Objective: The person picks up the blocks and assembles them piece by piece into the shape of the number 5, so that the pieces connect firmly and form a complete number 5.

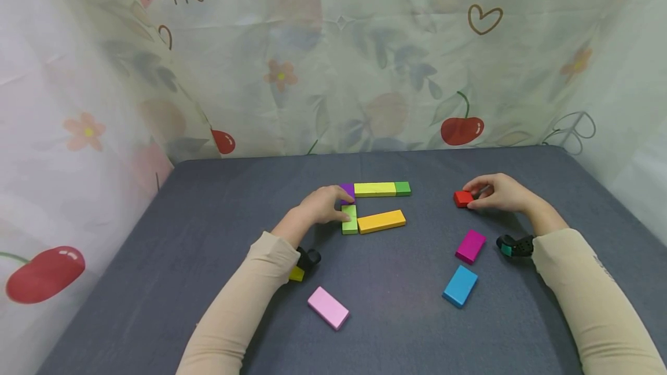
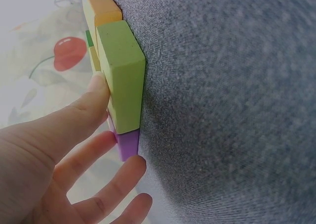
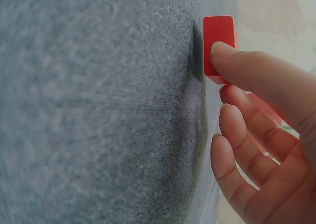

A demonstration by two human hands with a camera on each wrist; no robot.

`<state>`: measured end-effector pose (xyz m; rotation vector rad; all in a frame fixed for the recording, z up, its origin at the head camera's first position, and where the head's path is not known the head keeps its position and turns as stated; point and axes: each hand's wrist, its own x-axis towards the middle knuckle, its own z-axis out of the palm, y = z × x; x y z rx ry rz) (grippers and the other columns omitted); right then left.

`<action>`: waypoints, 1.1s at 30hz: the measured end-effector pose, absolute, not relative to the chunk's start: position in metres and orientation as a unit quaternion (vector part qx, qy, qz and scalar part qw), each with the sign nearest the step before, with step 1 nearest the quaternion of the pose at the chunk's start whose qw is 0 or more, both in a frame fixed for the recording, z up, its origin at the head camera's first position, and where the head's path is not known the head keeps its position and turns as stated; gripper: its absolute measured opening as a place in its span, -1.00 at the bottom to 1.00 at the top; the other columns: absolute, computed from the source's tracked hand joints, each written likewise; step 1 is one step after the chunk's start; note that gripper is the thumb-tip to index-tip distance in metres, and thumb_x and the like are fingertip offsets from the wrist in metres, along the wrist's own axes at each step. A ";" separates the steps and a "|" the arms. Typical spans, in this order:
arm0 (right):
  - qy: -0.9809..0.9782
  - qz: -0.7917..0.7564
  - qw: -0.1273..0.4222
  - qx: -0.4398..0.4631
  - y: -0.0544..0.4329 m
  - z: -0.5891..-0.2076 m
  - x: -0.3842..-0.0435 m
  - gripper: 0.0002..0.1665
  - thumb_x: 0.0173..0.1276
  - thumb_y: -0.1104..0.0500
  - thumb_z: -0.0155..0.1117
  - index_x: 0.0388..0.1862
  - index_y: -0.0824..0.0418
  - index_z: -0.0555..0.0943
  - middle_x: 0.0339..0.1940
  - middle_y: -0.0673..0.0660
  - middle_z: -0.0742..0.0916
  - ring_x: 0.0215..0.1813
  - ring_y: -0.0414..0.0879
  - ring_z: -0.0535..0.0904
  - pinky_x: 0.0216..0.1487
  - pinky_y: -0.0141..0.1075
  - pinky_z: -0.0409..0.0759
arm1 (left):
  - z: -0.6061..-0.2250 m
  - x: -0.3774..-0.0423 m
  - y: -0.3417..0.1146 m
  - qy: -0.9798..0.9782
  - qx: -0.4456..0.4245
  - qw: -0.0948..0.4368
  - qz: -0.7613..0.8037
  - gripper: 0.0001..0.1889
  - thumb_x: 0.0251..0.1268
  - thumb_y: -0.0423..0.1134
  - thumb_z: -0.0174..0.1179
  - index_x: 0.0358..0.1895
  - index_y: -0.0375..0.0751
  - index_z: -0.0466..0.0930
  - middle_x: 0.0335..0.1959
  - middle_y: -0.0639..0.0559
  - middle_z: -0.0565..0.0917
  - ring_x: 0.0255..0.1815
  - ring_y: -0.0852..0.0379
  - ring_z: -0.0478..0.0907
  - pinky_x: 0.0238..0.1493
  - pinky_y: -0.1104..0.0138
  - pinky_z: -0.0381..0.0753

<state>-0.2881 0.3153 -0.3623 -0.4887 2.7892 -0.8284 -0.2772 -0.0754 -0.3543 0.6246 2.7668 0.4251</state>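
Note:
My right hand (image 1: 502, 192) pinches a small red block (image 1: 462, 199) between thumb and fingertips at the right of the table. In the right wrist view the thumb lies across the face of the red block (image 3: 217, 28), close over the cloth with a shadow beside it. My left hand (image 1: 322, 206) is at the corner of a block layout, fingers loosely spread. Its thumb touches the light green block (image 2: 126, 85), and its index fingertip is right at the purple block (image 2: 129, 146). A long yellow block (image 1: 375, 190) and a green block (image 1: 403, 188) continue the row from the purple one.
An orange block (image 1: 382, 222) slants out from the light green one. Nearer me lie a pink block (image 1: 328, 308), a blue block (image 1: 461, 286) and a magenta block (image 1: 471, 246). A yellow block (image 1: 297, 274) is partly hidden behind my left wrist. Patterned cloth hangs behind the grey table (image 1: 234, 201).

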 end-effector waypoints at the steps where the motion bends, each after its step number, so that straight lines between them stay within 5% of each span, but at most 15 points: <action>1: 0.941 -0.280 0.095 -0.166 0.315 -0.362 -0.288 -0.51 0.16 0.10 0.38 0.03 0.30 0.58 -0.07 0.29 0.65 -0.18 -0.10 0.56 -0.31 -0.40 0.52 | -0.354 -0.277 -0.075 0.956 0.216 0.136 0.146 -0.51 0.15 -0.11 0.29 0.20 -0.03 0.51 0.29 -0.03 0.46 0.35 -0.01 0.33 0.39 0.12 0.29; 33: 0.927 -0.291 0.084 -0.223 0.281 -0.353 -0.281 -0.59 0.14 0.11 0.40 -0.04 0.24 0.61 -0.08 0.19 0.68 -0.24 -0.26 0.53 -0.23 -0.44 0.54 | -0.354 -0.277 -0.075 0.956 0.216 0.136 0.147 -0.51 0.14 -0.11 0.30 0.19 -0.04 0.52 0.28 -0.03 0.47 0.35 0.00 0.34 0.39 0.13 0.29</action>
